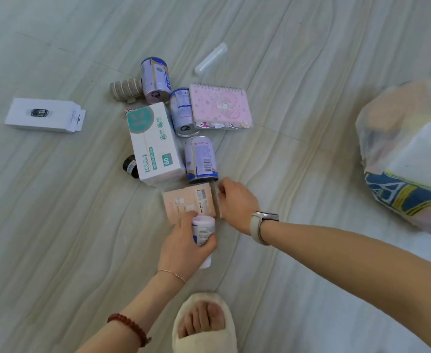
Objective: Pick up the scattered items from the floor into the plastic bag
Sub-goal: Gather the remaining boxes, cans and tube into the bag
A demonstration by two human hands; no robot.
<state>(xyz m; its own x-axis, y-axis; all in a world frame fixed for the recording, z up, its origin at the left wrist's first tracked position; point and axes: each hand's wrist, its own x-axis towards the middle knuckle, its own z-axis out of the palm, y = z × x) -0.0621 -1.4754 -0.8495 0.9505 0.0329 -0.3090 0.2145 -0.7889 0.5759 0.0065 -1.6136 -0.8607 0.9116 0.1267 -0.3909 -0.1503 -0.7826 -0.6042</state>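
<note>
Your left hand (184, 240) is wrapped around a small white plastic bottle (203, 234) while your right hand (236, 200) pinches the edge of the flat peach cardboard box (187, 202) on the floor, presumably gathering both for the translucent plastic bag (408, 154) at right.

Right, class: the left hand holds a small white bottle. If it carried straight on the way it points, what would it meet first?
Probably the pink box: the left hand with the white bottle points up the frame and its fingertips already overlap that box's near edge. Whether they touch is unclear.
</note>
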